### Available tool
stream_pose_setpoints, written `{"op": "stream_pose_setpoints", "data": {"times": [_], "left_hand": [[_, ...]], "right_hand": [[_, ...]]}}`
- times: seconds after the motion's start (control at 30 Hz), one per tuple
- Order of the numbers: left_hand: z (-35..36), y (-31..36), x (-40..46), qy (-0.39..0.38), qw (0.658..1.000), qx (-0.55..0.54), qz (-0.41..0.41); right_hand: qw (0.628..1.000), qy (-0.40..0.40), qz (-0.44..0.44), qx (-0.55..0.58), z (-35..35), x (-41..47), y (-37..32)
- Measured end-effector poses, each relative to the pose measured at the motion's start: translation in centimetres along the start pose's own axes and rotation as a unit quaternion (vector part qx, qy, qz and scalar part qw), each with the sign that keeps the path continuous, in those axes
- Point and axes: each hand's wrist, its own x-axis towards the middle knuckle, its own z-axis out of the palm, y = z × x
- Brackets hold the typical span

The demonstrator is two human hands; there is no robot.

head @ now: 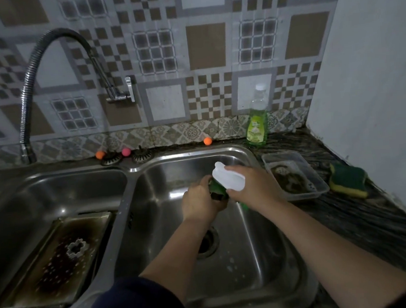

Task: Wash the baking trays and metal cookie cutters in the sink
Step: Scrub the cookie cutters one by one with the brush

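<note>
A burnt, stained baking tray [32, 284] lies tilted in the left sink basin [61, 187], with a flower-shaped metal cookie cutter [76, 248] resting on it. Over the right sink basin [265, 246] both my hands meet. My right hand [250, 186] grips a white, flat, shaped object [228, 179]; I cannot tell what it is. My left hand [199, 200] is closed on a green scouring pad [218, 188] pressed against that white object. A bit of green also shows under my right wrist.
A flexible steel tap [56, 58] arches over the left basin. Green dish soap [258, 122] stands at the back right. On the dark counter sit a clear plastic tub with a dirty item [296, 175] and a green-yellow sponge [348, 182]. Two strainers [124, 157] and small coloured balls line the back ledge.
</note>
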Motion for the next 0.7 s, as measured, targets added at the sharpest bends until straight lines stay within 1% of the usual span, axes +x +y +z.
{"op": "stream_pose_setpoints", "data": {"times": [0.1, 0.17, 0.23, 0.27, 0.3, 0.33, 0.37, 0.4, 0.43, 0.47, 0.5, 0.57, 0.6, 0.63, 0.7], "left_hand": [[-0.5, -0.8, 0.0, 0.007, 0.999, 0.02, -0.028], [-0.5, -1.6, 0.1, 0.004, 0.999, 0.037, -0.038], [-0.4, -1.6, -0.1, 0.008, 0.996, -0.031, -0.086], [-0.6, -1.6, -0.2, 0.01, 0.989, -0.096, -0.114], [-0.7, -1.2, -0.3, -0.007, 0.973, -0.18, -0.147], [-1.0, -0.7, -0.4, -0.041, 0.944, -0.273, -0.181], [-1.3, -0.2, -0.7, -0.087, 0.898, -0.375, -0.215], [-1.7, 0.5, -1.0, -0.138, 0.838, -0.467, -0.248], [-2.1, 1.1, -1.1, -0.178, 0.778, -0.538, -0.269], [-2.3, 1.5, -1.0, -0.198, 0.731, -0.589, -0.282], [-2.5, 1.6, -0.7, -0.197, 0.695, -0.625, -0.298], [-2.7, 1.6, -0.1, -0.166, 0.651, -0.668, -0.32], [-2.9, 1.5, 0.2, -0.157, 0.64, -0.68, -0.32], [-3.1, 1.3, 0.3, -0.15, 0.631, -0.69, -0.321], [-3.3, 1.1, 0.5, -0.148, 0.631, -0.693, -0.317]], "right_hand": [[1.0, -0.005, -0.015, 0.021, 0.8, -0.9, -0.2], [0.997, 0.031, -0.007, 0.065, 0.8, -1.3, 0.3], [0.985, 0.077, 0.044, 0.147, 0.4, -1.4, 0.9], [0.973, 0.09, 0.07, 0.2, 0.3, -1.4, 0.9], [0.962, 0.093, 0.091, 0.241, 0.3, -1.6, 1.1], [0.955, 0.085, 0.1, 0.267, 0.5, -1.9, 1.0], [0.952, 0.071, 0.098, 0.281, 0.9, -2.2, 0.7], [0.951, 0.061, 0.089, 0.289, 1.1, -2.4, 0.3], [0.953, 0.061, 0.074, 0.287, 1.3, -2.4, -0.1], [0.958, 0.065, 0.063, 0.273, 1.3, -2.3, -0.3], [0.965, 0.065, 0.054, 0.25, 1.3, -2.1, -0.5], [0.978, 0.048, 0.044, 0.199, 1.2, -1.8, -0.7], [0.982, 0.036, 0.037, 0.18, 1.2, -1.9, -0.7], [0.985, 0.029, 0.029, 0.168, 1.2, -2.0, -0.9], [0.986, 0.036, 0.013, 0.162, 1.4, -2.0, -1.4]]}}
